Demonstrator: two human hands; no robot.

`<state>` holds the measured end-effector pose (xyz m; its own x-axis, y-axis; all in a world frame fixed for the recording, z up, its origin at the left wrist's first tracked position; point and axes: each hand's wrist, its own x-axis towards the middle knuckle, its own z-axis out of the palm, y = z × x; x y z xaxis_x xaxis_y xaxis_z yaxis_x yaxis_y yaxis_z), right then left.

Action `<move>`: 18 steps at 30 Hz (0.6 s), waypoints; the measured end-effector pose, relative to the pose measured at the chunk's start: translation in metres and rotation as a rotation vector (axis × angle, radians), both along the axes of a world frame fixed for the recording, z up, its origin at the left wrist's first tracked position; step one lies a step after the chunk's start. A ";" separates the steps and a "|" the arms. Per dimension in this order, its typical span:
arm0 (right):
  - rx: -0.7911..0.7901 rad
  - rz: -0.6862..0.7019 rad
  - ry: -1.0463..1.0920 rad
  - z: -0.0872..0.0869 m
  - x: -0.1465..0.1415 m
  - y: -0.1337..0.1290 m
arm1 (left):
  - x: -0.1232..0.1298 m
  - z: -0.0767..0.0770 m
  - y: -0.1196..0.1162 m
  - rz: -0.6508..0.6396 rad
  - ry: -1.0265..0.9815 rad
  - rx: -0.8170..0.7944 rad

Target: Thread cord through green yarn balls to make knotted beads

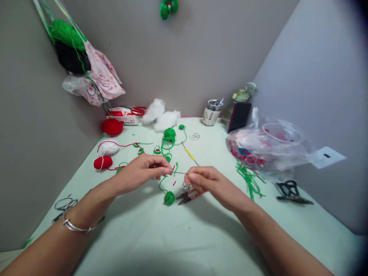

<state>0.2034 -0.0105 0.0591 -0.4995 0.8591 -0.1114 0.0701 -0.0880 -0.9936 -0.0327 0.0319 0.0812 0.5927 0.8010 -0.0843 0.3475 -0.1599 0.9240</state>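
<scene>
A short length of thin dark cord (178, 172) runs taut between my two hands above the table. My left hand (146, 168) is closed, pinching the cord's left end. At the other end my right hand (205, 179) pinches it too, its fingers curled over whatever else lies in the palm. Under my right hand lie thread snips (188, 196) with orange-red handles, partly covered. A small green crocheted ball (169, 198) with a loose tail rests left of the snips. Just beyond my hands is a crochet hook (189, 153) with a yellow grip.
Green yarn (169, 135), red yarn (112, 127) and white stuffing (166, 120) lie toward the back. A tin (212, 113) holds pens near a dark phone (239, 117). Plastic bags (258, 143) and cut green strands (249, 178) are at right. Dark cord (64, 207) lies at left.
</scene>
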 end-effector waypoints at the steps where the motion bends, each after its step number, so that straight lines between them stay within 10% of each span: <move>1: 0.013 -0.074 0.019 0.000 0.008 0.003 | -0.006 -0.004 0.004 -0.019 0.001 -0.042; 18: 0.194 -0.693 -0.068 -0.011 0.061 0.036 | -0.029 -0.047 0.001 0.187 -0.404 -0.476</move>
